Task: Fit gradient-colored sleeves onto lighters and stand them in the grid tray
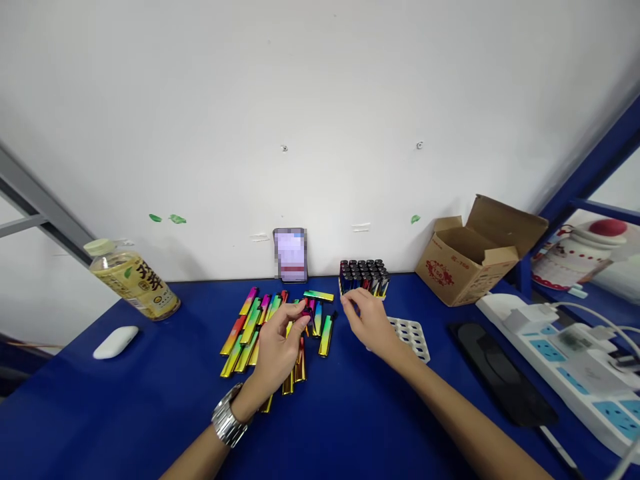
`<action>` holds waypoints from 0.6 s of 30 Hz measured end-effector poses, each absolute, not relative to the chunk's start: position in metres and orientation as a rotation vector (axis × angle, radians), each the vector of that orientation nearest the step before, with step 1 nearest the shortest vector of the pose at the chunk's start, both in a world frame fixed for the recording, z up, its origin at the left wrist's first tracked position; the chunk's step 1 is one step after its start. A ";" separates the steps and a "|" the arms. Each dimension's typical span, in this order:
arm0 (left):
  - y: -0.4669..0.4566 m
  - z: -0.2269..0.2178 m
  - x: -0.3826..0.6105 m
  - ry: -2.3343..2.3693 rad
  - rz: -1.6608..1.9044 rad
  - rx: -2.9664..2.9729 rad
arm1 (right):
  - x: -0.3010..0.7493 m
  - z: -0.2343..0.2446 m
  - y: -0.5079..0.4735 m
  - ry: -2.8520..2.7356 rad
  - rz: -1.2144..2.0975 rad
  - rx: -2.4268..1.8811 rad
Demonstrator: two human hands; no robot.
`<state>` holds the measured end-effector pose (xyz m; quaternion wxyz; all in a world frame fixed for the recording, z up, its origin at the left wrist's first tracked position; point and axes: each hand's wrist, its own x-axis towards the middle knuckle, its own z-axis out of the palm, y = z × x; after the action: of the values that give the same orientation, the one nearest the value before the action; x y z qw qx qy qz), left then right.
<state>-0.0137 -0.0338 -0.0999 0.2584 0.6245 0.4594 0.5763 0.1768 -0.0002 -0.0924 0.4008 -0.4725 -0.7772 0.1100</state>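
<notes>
A silver metal watch (pixel 230 416) circles the left wrist (pixel 245 403).

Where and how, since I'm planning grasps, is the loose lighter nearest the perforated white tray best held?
Probably mid-body: pinch the lighter across its narrow width, coming from above and the right. It lies flat, black end farthest away, with other lighters to its left and blue table along its right.

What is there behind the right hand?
Behind the right hand, a white perforated tray and upright lighters show partly. The hand hides the tray's left part and some lighters' lower ends.
</notes>
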 end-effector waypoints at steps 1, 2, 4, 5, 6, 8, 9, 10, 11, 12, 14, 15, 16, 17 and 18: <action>-0.034 -0.100 -0.014 1.247 1.555 1.700 | 0.178 -0.094 0.002 -2.053 0.236 -1.245; -0.034 -0.101 -0.014 1.251 1.548 1.701 | 0.178 -0.097 0.003 -2.139 0.191 -1.287; -0.035 -0.102 -0.012 1.264 1.536 1.692 | 0.175 -0.102 0.004 -2.291 0.098 -1.340; -0.035 -0.102 -0.012 1.272 1.533 1.683 | 0.174 -0.104 0.004 -2.359 0.062 -1.347; -0.035 -0.103 -0.011 1.280 1.529 1.676 | 0.173 -0.106 0.004 -2.421 0.038 -1.343; -0.036 -0.102 -0.010 1.290 1.520 1.665 | 0.171 -0.109 0.004 -2.504 0.030 -1.324; -0.036 -0.102 -0.010 1.294 1.516 1.657 | 0.171 -0.109 0.004 -2.517 0.041 -1.315; -0.037 -0.102 -0.010 1.299 1.515 1.649 | 0.172 -0.109 0.005 -2.507 0.058 -1.306; -0.037 -0.101 -0.010 1.303 1.514 1.641 | 0.172 -0.109 0.005 -2.470 0.083 -1.295; -0.037 -0.101 -0.010 1.305 1.513 1.636 | 0.173 -0.107 0.005 -2.407 0.120 -1.275; -0.038 -0.101 -0.009 1.306 1.512 1.637 | 0.173 -0.103 0.004 -2.230 0.234 -1.184; -0.038 -0.101 -0.009 1.303 1.511 1.643 | 0.173 -0.099 0.003 -2.139 0.311 -1.114; -0.039 -0.100 -0.008 1.299 1.508 1.652 | 0.171 -0.096 0.001 -2.054 0.398 -1.038; -0.040 -0.100 -0.007 1.296 1.505 1.662 | 0.170 -0.092 -0.001 -1.979 0.489 -0.963; -0.040 -0.100 -0.006 1.292 1.504 1.671 | 0.168 -0.089 -0.004 -1.910 0.578 -0.898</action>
<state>-0.0065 -0.0402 -0.1005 0.2707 0.6204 0.4797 0.5583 0.1676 -0.0035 -0.0888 0.4588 -0.3648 -0.7755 0.2347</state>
